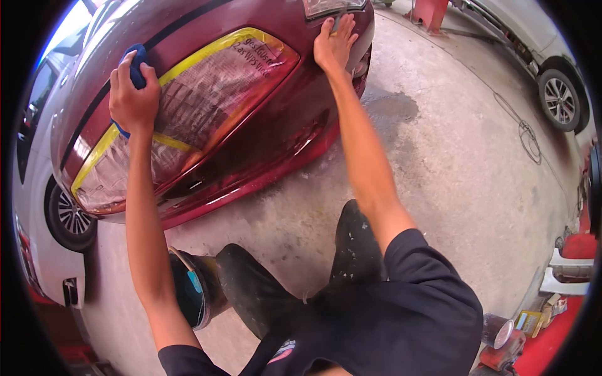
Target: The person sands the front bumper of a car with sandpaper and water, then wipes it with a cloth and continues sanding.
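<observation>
My left hand [133, 94] is closed around a blue cloth [138, 70], pressed to the dark red car bumper [263, 141]. The cloth also shows below the palm, by the masked grille. Yellow tape [207, 51] edges the grille's clear plastic sheet [207, 94], which has black handwriting at its upper right. Farther right, my right hand [335, 42] lies on the bumper just below the headlight [326, 6], fingers stretched out. A small greyish-yellow thing shows between its fingers; I cannot make out what it is.
A dark bucket [216, 291] with a turquoise item inside stands beside my knee. White cars flank the bumper, one wheel [72, 213] at left, another [558, 97] at right. A cable [530, 141] and a wet patch [392, 105] lie on the concrete. A can [497, 331] stands at lower right.
</observation>
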A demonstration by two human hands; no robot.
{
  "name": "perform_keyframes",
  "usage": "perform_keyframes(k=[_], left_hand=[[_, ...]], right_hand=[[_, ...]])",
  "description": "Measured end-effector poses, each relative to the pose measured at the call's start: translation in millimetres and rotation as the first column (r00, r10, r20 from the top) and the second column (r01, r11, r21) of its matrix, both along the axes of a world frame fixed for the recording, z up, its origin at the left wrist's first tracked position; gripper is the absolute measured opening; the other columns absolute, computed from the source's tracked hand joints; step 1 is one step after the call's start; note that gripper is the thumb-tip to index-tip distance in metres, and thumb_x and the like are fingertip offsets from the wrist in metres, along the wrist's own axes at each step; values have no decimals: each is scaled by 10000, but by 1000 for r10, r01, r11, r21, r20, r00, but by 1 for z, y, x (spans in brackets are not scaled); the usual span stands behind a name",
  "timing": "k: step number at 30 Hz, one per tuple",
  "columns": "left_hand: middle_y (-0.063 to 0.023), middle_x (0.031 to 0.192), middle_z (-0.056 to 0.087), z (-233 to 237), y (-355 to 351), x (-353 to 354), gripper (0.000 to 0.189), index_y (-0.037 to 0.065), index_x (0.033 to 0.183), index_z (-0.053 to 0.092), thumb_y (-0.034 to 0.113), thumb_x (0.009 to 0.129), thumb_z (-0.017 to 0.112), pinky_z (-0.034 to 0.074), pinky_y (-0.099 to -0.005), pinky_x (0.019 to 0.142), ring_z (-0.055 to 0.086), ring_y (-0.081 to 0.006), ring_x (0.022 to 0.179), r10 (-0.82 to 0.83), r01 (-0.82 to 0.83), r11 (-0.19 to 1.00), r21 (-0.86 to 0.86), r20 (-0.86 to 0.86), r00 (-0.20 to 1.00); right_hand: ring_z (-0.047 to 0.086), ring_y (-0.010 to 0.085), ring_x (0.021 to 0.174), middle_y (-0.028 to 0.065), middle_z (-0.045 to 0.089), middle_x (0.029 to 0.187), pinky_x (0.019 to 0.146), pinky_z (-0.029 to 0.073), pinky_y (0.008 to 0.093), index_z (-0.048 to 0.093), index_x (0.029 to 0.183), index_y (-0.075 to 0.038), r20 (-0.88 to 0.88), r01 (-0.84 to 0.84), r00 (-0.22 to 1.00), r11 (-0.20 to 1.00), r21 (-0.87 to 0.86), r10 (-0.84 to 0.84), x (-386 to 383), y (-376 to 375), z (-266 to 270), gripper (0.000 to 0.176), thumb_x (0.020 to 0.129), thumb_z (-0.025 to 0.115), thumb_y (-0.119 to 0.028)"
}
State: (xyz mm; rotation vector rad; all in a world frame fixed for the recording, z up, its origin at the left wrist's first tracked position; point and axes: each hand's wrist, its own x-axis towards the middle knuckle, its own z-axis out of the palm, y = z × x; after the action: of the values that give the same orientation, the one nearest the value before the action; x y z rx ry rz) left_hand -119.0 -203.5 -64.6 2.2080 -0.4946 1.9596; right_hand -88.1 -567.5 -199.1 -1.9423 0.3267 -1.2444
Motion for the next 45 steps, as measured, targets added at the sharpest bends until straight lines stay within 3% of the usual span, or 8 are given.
perform_keyframes(k=[5, 13, 19, 25, 29, 37, 41, 45], left_hand=[[-86, 1036, 730, 2, -3, -3, 299, 210, 1211, 734, 248, 916, 697, 610, -448, 724, 746, -344, 864, -10, 9, 1000, 10, 35, 999], [-89, 1014, 719, 3, -4, -5, 311, 205, 1223, 724, 238, 915, 693, 604, -457, 721, 742, -347, 855, -24, 23, 999, 23, 54, 998], [-82, 1005, 714, 2, -3, -5, 314, 210, 1230, 721, 254, 922, 679, 598, -457, 710, 737, -344, 843, -14, 13, 1000, 10, 15, 1000], [-80, 1012, 714, 3, -2, -3, 315, 209, 1228, 723, 246, 918, 686, 601, -459, 718, 738, -339, 854, -38, 38, 999, 13, 34, 999], [-82, 1016, 715, 3, -2, -4, 313, 206, 1225, 723, 240, 916, 691, 603, -459, 726, 739, -340, 860, -56, 55, 998, 26, 60, 997], [-66, 1023, 722, 1, 1, 0, 316, 227, 1225, 727, 287, 917, 693, 606, -461, 724, 742, -343, 848, -13, 13, 1000, 14, 33, 999], [-66, 1018, 722, 2, 2, 1, 314, 224, 1222, 727, 288, 916, 693, 607, -458, 719, 741, -346, 847, -8, 7, 1000, 21, 51, 999], [-75, 1023, 725, -1, 2, 1, 311, 221, 1222, 728, 282, 919, 691, 608, -460, 720, 743, -350, 851, 5, -6, 1000, 29, 35, 999]], right_hand=[[57, 491, 1617, 332, 70, 1733, 1311, 89, 579, 74, 1633, 138, 88, -122, 987, 982, -144, 135, -62, 87, -54, 763, 1105, 385, -315], [6, 331, 1653, 206, 59, 1778, 1310, 25, 596, 149, 1656, 92, -96, -43, 994, 999, 28, 45, -6, -15, -4, 754, 1132, 251, -441], [49, 439, 1633, 311, 53, 1744, 1271, 66, 682, 158, 1635, 132, 26, -41, 998, 950, -308, 51, -58, 61, -59, 743, 1124, 286, -392], [35, 369, 1648, 245, 94, 1764, 1284, 55, 652, 161, 1636, 130, -151, 10, 988, 1000, 3, -9, -9, -14, -7, 754, 1137, 222, -432], [33, 491, 1618, 367, 83, 1716, 1297, 39, 615, 185, 1610, 168, 48, 22, 999, 987, -158, -14, -57, 97, -64, 747, 1127, 284, -394], [74, 398, 1638, 288, 124, 1744, 1298, 74, 615, 193, 1611, 166, -45, 20, 999, 999, 29, -18, -17, 9, -11, 752, 1138, 239, -416], [57, 494, 1616, 343, 74, 1728, 1300, 78, 615, 125, 1617, 170, 70, 39, 997, 978, -205, -25, -67, 114, -63, 746, 1123, 318, -355], [64, 458, 1625, 333, 93, 1730, 1298, 73, 625, 156, 1614, 167, 44, 2, 999, 982, -187, 6, -50, 61, -50, 743, 1134, 299, -383]])
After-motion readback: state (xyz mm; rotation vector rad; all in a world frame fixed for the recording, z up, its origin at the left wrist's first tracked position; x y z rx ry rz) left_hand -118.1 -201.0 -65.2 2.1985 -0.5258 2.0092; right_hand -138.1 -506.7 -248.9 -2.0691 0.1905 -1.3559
